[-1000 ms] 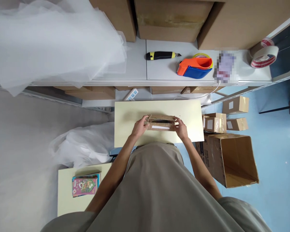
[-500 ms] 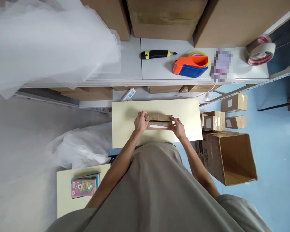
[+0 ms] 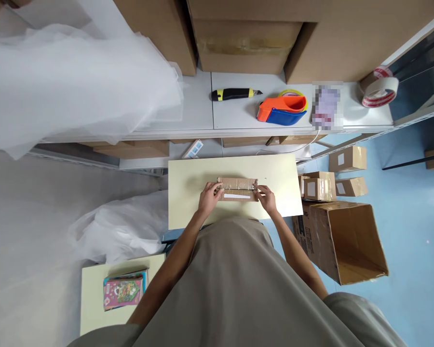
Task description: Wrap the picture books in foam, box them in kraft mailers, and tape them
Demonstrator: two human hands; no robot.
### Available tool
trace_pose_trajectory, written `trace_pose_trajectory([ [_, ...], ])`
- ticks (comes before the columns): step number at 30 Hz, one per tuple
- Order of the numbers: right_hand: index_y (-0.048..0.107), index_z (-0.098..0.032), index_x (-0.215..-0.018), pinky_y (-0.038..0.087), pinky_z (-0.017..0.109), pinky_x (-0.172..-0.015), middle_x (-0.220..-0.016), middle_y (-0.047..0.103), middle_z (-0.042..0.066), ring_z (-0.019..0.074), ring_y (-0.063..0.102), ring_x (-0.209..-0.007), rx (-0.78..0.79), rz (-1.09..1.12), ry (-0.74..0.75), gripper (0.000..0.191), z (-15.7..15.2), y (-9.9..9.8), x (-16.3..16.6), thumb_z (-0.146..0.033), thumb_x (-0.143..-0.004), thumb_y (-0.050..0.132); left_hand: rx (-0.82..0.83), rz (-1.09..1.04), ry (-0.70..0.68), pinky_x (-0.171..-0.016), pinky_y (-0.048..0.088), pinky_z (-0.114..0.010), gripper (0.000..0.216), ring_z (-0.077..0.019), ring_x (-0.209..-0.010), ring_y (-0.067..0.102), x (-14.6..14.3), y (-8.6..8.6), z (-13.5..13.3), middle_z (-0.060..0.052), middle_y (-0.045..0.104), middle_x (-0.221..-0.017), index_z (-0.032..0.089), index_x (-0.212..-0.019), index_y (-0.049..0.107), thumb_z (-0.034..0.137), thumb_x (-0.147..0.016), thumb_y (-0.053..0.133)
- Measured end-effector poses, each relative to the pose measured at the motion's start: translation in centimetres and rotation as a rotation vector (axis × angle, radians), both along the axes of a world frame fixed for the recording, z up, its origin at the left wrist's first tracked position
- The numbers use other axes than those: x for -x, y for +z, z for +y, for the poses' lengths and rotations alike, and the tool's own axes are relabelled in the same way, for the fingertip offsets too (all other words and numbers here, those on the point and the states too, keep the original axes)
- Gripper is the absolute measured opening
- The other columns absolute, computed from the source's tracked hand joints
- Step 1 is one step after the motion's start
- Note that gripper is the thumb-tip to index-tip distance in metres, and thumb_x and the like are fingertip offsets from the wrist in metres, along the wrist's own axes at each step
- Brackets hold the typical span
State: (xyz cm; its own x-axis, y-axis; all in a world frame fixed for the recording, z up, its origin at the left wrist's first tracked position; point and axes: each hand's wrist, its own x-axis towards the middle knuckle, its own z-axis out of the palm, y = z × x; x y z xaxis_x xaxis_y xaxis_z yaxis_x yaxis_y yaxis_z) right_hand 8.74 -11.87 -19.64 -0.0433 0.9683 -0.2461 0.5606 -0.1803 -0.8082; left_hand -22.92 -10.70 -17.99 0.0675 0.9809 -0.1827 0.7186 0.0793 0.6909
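Box flat on desk, between left hand and right hand, lengthwise from one to other. Top flaps close together, thin dark seam between; white label on near side. Left fingers pinched on left end, by seam; right fingers likewise on right end. On shelf beyond: knife, tape dispenser just beside tip. Right of desk, on floor: open carton.

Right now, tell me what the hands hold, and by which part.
A small cardboard box, held at its two ends: left hand at the left end, right hand at the right.
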Motion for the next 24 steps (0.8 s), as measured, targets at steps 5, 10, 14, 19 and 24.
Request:
trace_pose_trajectory([
  [5, 0.079, -0.025, -0.133, 0.072, 0.039, -0.084, -0.135, 0.074, 0.010, 0.0225, 0.081, -0.097, 0.027, 0.089, -0.074, 0.048, 0.1, -1.0, -0.2, -0.057, -0.103, 0.062, 0.017, -0.012, 0.113, -0.089, 0.060, -0.031, 0.020, -0.0190, -0.090, 0.076, -0.7, -0.3, 0.5, -0.009, 0.074, -0.124, 0.025, -0.117, 0.073, 0.027, -0.105, 0.058],
  [10, 0.080, -0.023, -0.129, 0.072, 0.038, -0.075, -0.133, 0.075, 0.011, 0.0224, 0.080, -0.091, 0.048, 0.162, -0.114, 0.057, 0.1, -0.8, 0.1, -0.067, -0.098, 0.063, -0.008, 0.057, 0.191, -0.085, 0.059, -0.032, 0.026, -0.0215, -0.092, 0.076, -1.5, -0.6, 0.0, -0.010, 0.076, -0.128, 0.027, -0.129, 0.067, 0.028, -0.106, 0.056],
  [14, 0.080, -0.022, -0.128, 0.072, 0.037, -0.075, -0.133, 0.075, 0.012, 0.0221, 0.080, -0.090, 0.035, 0.168, -0.121, 0.059, 0.0, -0.9, 0.4, -0.070, -0.098, 0.060, -0.068, 0.118, 0.075, -0.087, 0.058, -0.031, 0.034, -0.0246, -0.111, 0.076, -1.3, -0.4, -0.8, -0.012, 0.074, -0.134, 0.028, -0.136, 0.070, 0.032, -0.111, 0.048],
  [19, 0.079, -0.024, -0.130, 0.072, 0.040, -0.085, -0.134, 0.076, 0.011, 0.0226, 0.082, -0.095, -0.023, 0.114, -0.092, 0.050, -0.2, -1.3, 0.3, -0.061, -0.103, 0.058, -0.055, 0.096, 0.102, -0.094, 0.058, -0.033, 0.030, -0.0251, -0.111, 0.077, -0.8, -0.1, -0.8, -0.010, 0.078, -0.129, 0.029, -0.126, 0.074, 0.030, -0.111, 0.049],
  [24, 0.078, -0.028, -0.131, 0.070, 0.039, -0.091, -0.134, 0.077, 0.008, 0.0223, 0.083, -0.097, -0.036, 0.062, -0.038, 0.039, 0.0, -0.9, 0.1, -0.048, -0.105, 0.058, 0.043, 0.097, 0.262, -0.084, 0.058, -0.032, 0.009, -0.0227, -0.088, 0.080, -0.7, -0.2, 0.0, -0.005, 0.083, -0.119, 0.028, -0.109, 0.070, 0.032, -0.104, 0.064],
])
